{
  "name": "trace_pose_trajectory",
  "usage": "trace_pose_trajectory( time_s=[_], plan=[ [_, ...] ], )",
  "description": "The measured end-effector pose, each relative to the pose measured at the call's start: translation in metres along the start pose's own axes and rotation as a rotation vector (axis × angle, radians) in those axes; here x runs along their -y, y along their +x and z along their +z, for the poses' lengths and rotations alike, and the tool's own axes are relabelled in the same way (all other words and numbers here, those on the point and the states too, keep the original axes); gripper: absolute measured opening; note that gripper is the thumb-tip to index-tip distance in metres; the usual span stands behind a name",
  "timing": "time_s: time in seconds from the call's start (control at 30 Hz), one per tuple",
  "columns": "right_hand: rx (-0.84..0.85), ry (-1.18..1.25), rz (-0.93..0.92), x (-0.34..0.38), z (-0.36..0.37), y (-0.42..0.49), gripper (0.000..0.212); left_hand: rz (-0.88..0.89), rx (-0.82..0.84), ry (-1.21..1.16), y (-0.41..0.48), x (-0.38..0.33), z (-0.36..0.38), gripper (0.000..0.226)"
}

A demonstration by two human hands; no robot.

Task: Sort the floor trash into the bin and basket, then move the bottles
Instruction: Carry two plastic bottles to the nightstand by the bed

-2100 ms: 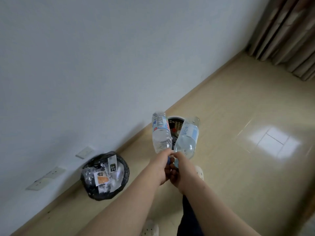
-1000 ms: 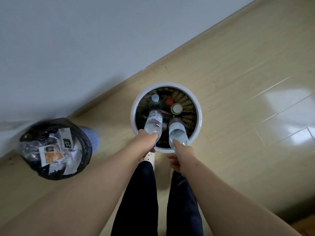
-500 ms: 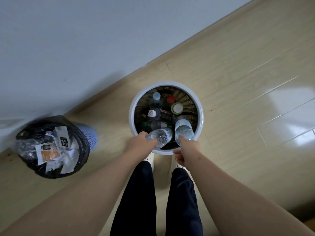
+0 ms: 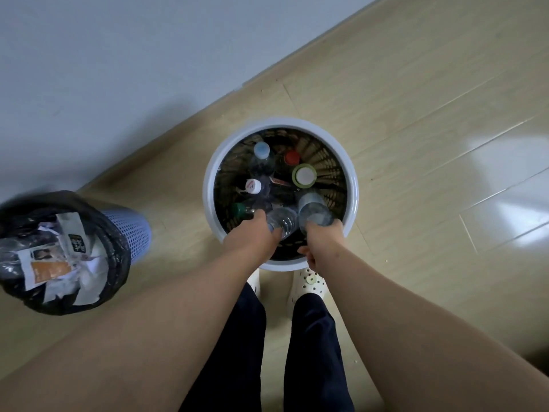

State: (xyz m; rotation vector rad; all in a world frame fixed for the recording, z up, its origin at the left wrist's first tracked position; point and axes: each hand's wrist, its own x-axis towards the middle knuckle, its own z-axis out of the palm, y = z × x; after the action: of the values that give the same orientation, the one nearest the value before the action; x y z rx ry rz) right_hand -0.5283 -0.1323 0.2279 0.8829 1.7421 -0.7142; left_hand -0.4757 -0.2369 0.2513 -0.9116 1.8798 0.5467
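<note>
At twelve o'clock from our feet stands the white basket [image 4: 208,185], its round rim just beyond our pale shoes [image 4: 310,281]. Both of our hands are over its six o'clock edge. Our left hand [image 4: 252,236] has its fingers curled round one clear bottle [image 4: 282,220]. Our right hand [image 4: 322,242] is clamped on a second clear bottle [image 4: 313,209] at about five o'clock inside the rim. The two bottles lie side by side, nearly touching, and reach from our grips into the basket's mouth. Whether either one already rests on what lies below, we cannot tell.

Deeper in the basket stand more bottles, seen by their tops:
- a pale blue cap [image 4: 261,150] at eleven o'clock
- a red cap [image 4: 292,157] near twelve
- a green-rimmed lid [image 4: 304,175] at one
- a white cap [image 4: 253,186] toward nine
- a green cap [image 4: 238,210] at eight

At nine o'clock from the basket, well apart from it, sits the bin [image 4: 118,251] with its black liner. It is heaped with paper wrappers [image 4: 50,266] and clear plastic.

We judge the sorting to be close to finished. The paper is in the bin, the bottles are gathered in the basket, and only this last pair is not yet released. Letting them go is the step in hand. Whether more trash waits on the floor [image 4: 416,144] outside the view, we cannot say.
</note>
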Motion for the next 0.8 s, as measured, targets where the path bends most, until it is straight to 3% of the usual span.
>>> trace_pose_trajectory(
  time_s=[0.33, 0.47, 0.57, 0.7, 0.8],
  plan=[
    [0.067, -0.027, 0.086, 0.016, 0.003, 0.035, 0.045, 0.061, 0.002, 0.002, 0.038, -0.003, 0.017, 0.037],
    [0.117, -0.063, 0.114, 0.02, 0.005, 0.042, 0.029, 0.157, -0.088, 0.144, 0.043, 0.013, 0.024, 0.044],
    [0.133, -0.077, 0.129, 0.02, 0.007, 0.04, 0.025, 0.238, -0.222, 0.12, 0.037, 0.024, 0.024, 0.052],
    [0.114, -0.034, 0.079, 0.023, 0.01, 0.033, 0.043, 0.166, -0.456, -0.058, 0.031, 0.034, 0.014, 0.034],
    [0.087, -0.036, 0.023, 0.024, 0.015, 0.028, 0.05, 0.11, -0.3, 0.044, 0.037, 0.037, 0.008, 0.034]
  ],
)
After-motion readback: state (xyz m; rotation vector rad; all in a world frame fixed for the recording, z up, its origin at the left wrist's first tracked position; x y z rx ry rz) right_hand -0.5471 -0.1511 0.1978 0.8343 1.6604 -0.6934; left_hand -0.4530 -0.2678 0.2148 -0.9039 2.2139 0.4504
